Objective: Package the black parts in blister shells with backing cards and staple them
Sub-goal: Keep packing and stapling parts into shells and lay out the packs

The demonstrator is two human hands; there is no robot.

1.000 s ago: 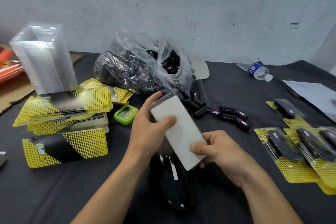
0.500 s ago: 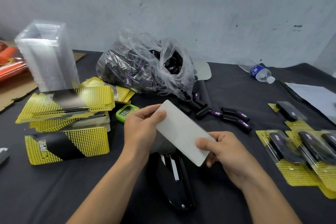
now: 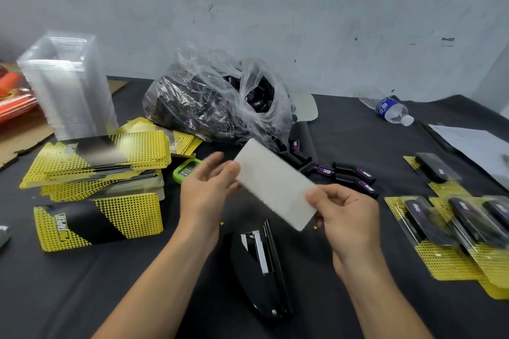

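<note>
My right hand (image 3: 347, 217) pinches the lower right corner of a backing card (image 3: 275, 187), held tilted above the table with its white back toward me. My left hand (image 3: 206, 190) is at the card's upper left end, fingers spread, thumb just touching its edge. A black stapler (image 3: 261, 264) lies on the dark cloth below the card. Loose black parts (image 3: 355, 173) lie behind the card, spilling from a clear plastic bag (image 3: 220, 107) full of them. Clear blister shells (image 3: 68, 88) stand stacked at the left, behind piles of yellow-black cards (image 3: 99, 220).
Several finished packages (image 3: 454, 228) lie overlapping at the right. A green timer (image 3: 184, 172) sits behind my left hand. At the back right are a water bottle (image 3: 391, 110) and a sheet of paper (image 3: 473, 140). Cardboard (image 3: 16, 135) lies at the far left.
The card has swung flatter and shifted right and up. My left hand has loosened from a pinch on its upper end to spread fingers. My right hand keeps its grip.
</note>
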